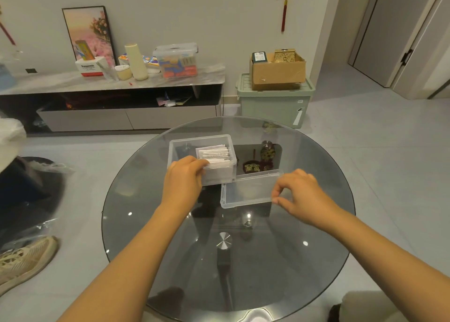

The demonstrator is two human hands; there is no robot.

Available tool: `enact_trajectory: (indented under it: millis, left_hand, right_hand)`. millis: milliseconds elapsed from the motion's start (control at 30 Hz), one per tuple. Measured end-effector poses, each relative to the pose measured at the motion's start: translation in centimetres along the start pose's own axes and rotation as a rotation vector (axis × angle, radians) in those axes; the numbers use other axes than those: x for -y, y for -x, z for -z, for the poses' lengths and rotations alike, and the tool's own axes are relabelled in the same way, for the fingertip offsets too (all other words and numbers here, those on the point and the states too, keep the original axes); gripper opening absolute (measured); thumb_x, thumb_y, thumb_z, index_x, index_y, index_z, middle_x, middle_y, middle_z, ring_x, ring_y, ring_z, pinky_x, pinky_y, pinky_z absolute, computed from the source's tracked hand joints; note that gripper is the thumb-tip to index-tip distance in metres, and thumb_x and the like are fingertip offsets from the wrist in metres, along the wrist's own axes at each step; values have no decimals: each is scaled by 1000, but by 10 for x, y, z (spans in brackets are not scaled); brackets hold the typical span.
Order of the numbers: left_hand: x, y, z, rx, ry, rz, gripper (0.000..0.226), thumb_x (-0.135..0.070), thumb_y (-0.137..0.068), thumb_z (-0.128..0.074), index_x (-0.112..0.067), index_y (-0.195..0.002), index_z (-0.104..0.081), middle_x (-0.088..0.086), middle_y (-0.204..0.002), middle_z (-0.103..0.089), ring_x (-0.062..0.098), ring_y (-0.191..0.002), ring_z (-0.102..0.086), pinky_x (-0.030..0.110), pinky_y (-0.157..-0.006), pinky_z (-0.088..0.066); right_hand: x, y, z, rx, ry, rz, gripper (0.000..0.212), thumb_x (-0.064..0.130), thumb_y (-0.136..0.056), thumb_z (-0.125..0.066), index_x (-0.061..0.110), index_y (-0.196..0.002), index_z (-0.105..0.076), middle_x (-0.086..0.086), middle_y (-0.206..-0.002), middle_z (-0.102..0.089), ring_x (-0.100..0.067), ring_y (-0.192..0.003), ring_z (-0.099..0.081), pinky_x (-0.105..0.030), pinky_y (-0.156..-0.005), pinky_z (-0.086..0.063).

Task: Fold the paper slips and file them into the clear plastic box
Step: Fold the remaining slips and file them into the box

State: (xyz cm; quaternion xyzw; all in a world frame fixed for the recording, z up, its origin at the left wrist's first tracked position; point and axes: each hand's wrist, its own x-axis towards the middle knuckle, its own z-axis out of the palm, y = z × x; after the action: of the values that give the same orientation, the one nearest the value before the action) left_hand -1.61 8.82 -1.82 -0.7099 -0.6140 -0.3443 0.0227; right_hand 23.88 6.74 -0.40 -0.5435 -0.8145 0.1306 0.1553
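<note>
Clear plastic box of folded paper slips, left hand gripping, round glass table

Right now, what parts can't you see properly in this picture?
All in the head view:
- The left hand covers the near left corner of the clear box, so its fingertips are hidden.
- The print on the paper slips is too small to read.
- Whether more slips lie under the front ones is hidden.
- The clear lid: its right end sits behind the right hand.
- The shoe is cut off by the left edge.
</note>
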Motion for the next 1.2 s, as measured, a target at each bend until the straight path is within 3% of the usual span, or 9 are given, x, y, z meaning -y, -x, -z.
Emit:
enact_trajectory:
  millis: [133,300,500,633,800,900,1000,1067,1200]
  left_hand:
    - [-8,1,-7,24,40,-18,24,2,-85,-61,-7,-104,-72,9,-93,-69,32,-81,-61,40,-75,-52]
    - [-24,2,-15,59,57,-46,22,-1,-85,-64,-7,-104,-72,9,-95,-69,31,-83,-61,41,-79,-53]
    - [-42,8,-26,122,67,-80,23,-4,-85,-65,-9,-106,-71,6,-96,-69,29,-85,-61,38,-82,-51]
    - [-54,11,-23,199,106,-64,31,-10,-88,-62,-15,-119,-64,0,-105,-65,20,-98,-58,31,-95,-44]
    - [-58,14,-6,340,195,-154,44,-26,-83,-68,-28,-125,-54,-17,-122,-54,3,-119,-42,20,-105,-16]
    - [-67,15,4,319,450,37,27,-25,-83,-68,-33,-108,-59,-24,-104,-58,-7,-100,-52,11,-93,-36]
    - [-65,9,12,208,642,248,17,-17,-86,-66,-24,-101,-66,-6,-91,-67,7,-86,-62,21,-81,-52]
    - [-61,6,15,143,702,355,17,-15,-87,-64,-19,-103,-67,2,-92,-69,14,-85,-64,23,-80,-55]
    - [-50,2,20,35,728,494,14,-14,-89,-62,-18,-100,-69,-2,-82,-69,8,-71,-60,19,-70,-54]
  right_hand:
    - [-12,5,22,-64,-73,-10,13,19,-90,-58,27,-82,-53,10,-95,-59,-13,-102,-41,-30,-96,-28]
    - [-29,9,45,-98,-189,-69,30,15,-91,-53,40,-77,-46,3,-102,-55,-18,-105,-42,-36,-93,-37]
    - [-33,13,59,-149,-286,-90,14,17,-94,-51,30,-88,-52,11,-95,-53,-9,-100,-43,-26,-81,-32]
    - [-35,11,61,-191,-309,-112,7,14,-94,-51,19,-94,-55,17,-89,-53,-9,-95,-48,-20,-75,-34]
    - [-30,8,59,-243,-398,-120,10,13,-93,-50,20,-91,-56,12,-86,-60,-2,-84,-56,-12,-70,-39]
    - [-23,2,55,-270,-457,-141,9,15,-94,-51,21,-91,-57,12,-82,-60,-6,-81,-58,-19,-73,-44]
    - [-11,-7,49,-330,-623,-161,6,19,-92,-56,24,-92,-60,10,-85,-62,-10,-81,-60,-22,-76,-47]
    - [-5,-14,45,-364,-720,-212,11,22,-89,-61,26,-99,-59,4,-93,-63,-16,-85,-62,-25,-79,-49]
    - [2,-32,32,-282,-873,-386,26,16,-84,-66,20,-108,-57,-1,-91,-68,-16,-87,-64,-38,-85,-52]
